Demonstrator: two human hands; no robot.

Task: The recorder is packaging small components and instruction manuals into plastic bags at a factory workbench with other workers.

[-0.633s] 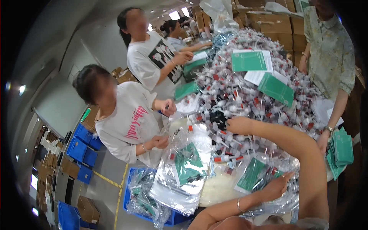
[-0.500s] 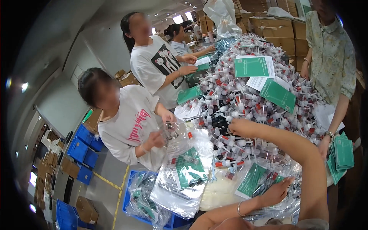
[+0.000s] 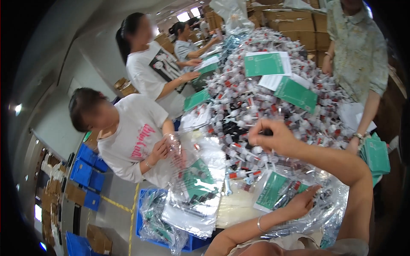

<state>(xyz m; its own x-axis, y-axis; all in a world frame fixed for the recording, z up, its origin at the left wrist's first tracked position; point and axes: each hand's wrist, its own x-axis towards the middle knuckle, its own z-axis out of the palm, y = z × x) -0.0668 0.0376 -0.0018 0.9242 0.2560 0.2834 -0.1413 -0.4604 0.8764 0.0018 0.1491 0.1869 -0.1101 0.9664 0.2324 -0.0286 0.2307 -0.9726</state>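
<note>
Warehouse table [image 3: 239,209] heaped with small bottles [image 3: 273,106]. Right hand [image 3: 273,137] reaching over heap, pinching dark bottle [image 3: 267,132]. Left hand [image 3: 301,202] flat, fingers spread, pressing clear bag [image 3: 324,200] below.

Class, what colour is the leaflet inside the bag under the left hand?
Green and white leaflet, in the clear bag, seen in the head view.

The right hand [image 3: 273,137] curls over a small dark item — too little of it shows to tell what it is. The left hand [image 3: 301,204] rests on a clear bag [image 3: 316,200] holding a green leaflet, its palm hidden. At twelve o'clock, the standing person [image 3: 356,47] is cut off at the top edge. Individual bottles in the heap [image 3: 265,102] blur together — their printing is too small to make out.
</note>
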